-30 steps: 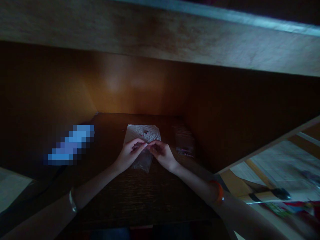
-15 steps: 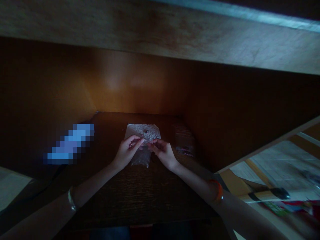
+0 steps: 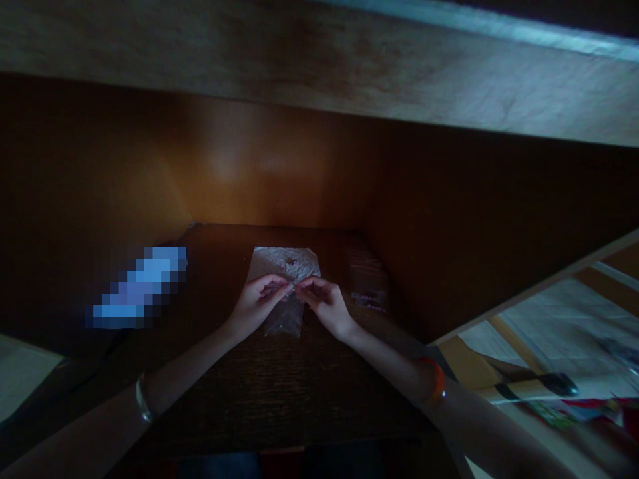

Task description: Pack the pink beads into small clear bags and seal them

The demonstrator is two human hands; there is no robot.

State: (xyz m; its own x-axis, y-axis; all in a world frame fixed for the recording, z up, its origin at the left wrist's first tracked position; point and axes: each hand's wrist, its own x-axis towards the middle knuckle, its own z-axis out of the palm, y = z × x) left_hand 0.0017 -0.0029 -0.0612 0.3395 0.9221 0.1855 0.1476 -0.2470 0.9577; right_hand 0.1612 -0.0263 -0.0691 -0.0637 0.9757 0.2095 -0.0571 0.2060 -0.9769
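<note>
My left hand and my right hand meet over the dark wooden desktop, thumbs and fingers pinched together. Between them they grip the upper edge of a small clear plastic bag, which hangs down toward me. What the bag holds, if anything, is too dark to make out. Just behind my fingers lies a crumpled white sheet, perhaps paper or tissue. A few tiny dark and pinkish bits rest on it. My fingers cover its front part.
Right of my hands lies a row of clear plastic packets with small pinkish things along the near end. A blurred-out bluish lit object leans at the left. Wooden side walls, a back panel and an overhead ledge close in the desktop.
My fingertips have drawn closer together at the bag's edge, the left hand shifting slightly right. The bag hangs a little lower and straighter. The other things stay put.
</note>
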